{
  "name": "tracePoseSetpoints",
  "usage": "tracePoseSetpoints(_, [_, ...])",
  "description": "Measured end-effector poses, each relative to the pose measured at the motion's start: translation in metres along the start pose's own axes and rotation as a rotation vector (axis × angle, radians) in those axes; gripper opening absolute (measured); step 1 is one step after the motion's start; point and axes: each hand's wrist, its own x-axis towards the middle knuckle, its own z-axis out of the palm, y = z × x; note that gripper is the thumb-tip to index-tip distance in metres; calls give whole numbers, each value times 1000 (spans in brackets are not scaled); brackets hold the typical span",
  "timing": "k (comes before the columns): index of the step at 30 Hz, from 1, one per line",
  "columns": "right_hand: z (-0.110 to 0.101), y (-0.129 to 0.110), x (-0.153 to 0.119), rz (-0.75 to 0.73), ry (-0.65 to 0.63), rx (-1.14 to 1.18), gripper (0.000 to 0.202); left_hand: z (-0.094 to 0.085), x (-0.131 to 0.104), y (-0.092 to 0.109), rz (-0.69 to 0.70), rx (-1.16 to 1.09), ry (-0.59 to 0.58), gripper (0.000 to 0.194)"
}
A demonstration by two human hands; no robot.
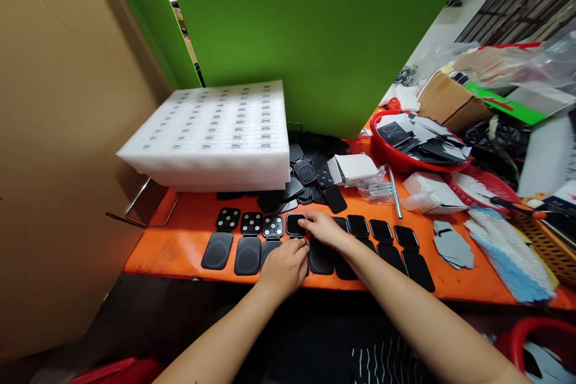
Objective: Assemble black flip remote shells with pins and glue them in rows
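Note:
A row of black hinged pads (216, 251), which look like folding wireless chargers, lies opened out along the table's near edge. My right hand (323, 229) has its thumb and fingers closed at the right edge of the small upper panel of a middle hinged pad (294, 225). Just below, my left hand (284, 263) bends its fingers over that pad's larger lower panel, mostly covering it. Three upper panels to the left show pale round dots (252, 223). Those to the right have plain dark faces (381, 231).
A white foam block (216, 138) with rows of slots stands at the back left. Behind the row lie loose black pads (306, 171), a small white box (355, 167) and a metal tube (395, 192). Grey sheets (453, 246), a red basin (391, 153) and cloths (510, 255) occupy the right.

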Motion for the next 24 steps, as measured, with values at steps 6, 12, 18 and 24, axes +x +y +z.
tracePoseSetpoints(6, [-2,-7,2,35,18,-192,26,3,0,-1,3,-3,12,22])
tracePoseSetpoints(12, [-14,-25,4,55,-63,-376,29,3,0,-1,1,6,1,21])
tracePoseSetpoints(18, [-18,-31,6,59,-119,-526,34,2,-1,-1,1,8,0,21])
tracePoseSetpoints(24, [-22,-47,10,92,-103,-670,46,3,0,-1,6,12,-18,21])
